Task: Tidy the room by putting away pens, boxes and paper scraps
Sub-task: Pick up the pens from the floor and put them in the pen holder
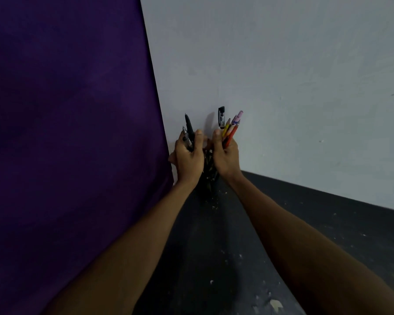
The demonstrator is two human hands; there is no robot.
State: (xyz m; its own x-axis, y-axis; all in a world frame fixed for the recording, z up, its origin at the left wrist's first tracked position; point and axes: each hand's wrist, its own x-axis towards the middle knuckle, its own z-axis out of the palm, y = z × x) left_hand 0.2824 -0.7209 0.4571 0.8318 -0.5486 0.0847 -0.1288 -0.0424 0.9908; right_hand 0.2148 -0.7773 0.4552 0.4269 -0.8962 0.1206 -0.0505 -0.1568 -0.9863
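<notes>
- Fingers of my left hand [188, 155] clench black pens [189, 130]; my right hand [225, 155] grips coloured pens [230, 130].
- I'd lower each bunch straight into the dark holder [209, 181] between them.

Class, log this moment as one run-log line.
left hand: grips black pens | right hand: grips coloured pens | holder: between hands | scraps: on dark surface

Left hand [188, 153] gripping dark pens [188, 133], right hand [224, 155] gripping coloured pens [230, 130]
</notes>
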